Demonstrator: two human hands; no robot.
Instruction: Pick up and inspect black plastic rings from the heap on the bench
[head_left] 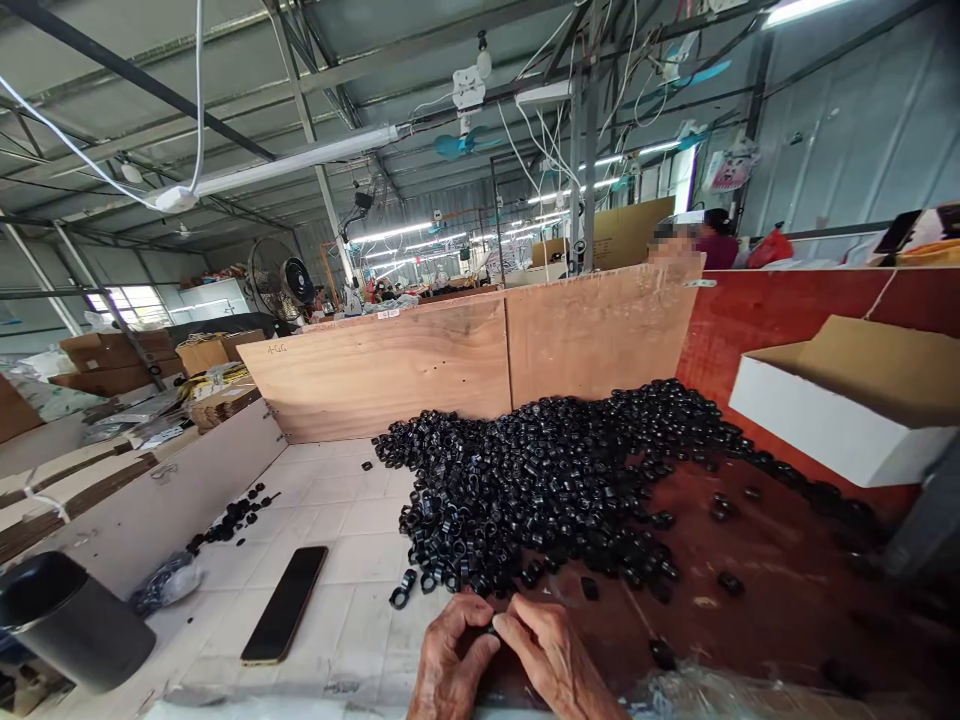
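My left hand (454, 658) and my right hand (553, 655) meet at the near edge of the table, fingertips pinched together. Between them a sliver of a small black part (492, 628) shows; the fingers cover most of it. Just beyond my hands spreads a big pile of small shiny black plastic rings (517, 480), some with a clip-like double loop. One such double-looped black piece (403, 590) lies apart, left of my hands at the pile's near edge. A dark block-like piece (589, 588) rests to the right, near my right hand.
A phone (285, 606) and a dark grey cup (75, 620) are on the left. A small group of black pieces (236, 520) lies by the left board. Wooden boards (390, 370) wall the back. An open white carton (832, 410) sits at right; a person (716, 240) is beyond.
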